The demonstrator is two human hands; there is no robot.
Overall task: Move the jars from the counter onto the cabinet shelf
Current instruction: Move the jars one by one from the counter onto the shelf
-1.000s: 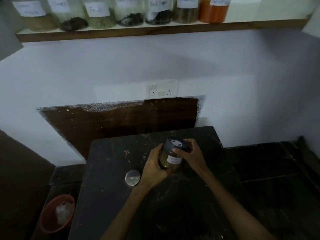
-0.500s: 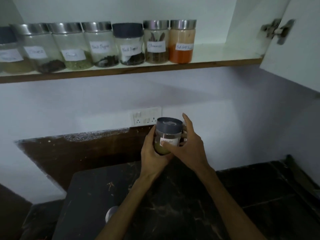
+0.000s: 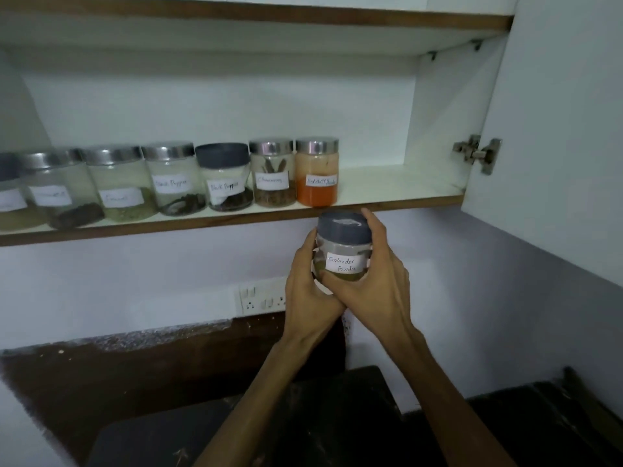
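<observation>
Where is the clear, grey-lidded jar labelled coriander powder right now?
In the head view, the coriander jar is held in both hands, left hand and right hand, just below the wooden shelf edge, under the orange-powder jar.

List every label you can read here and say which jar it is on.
"Coriander Powder": held jar.
"Black Pepper": steel-lid jar.
"Black Pepper": dark-lid jar.
"Cinnamon", blurred, likely: jar.
Orange jar: perhaps "Red Chilli Powder", too blurred to be sure.
Three leftmost labels: unreadable.
</observation>
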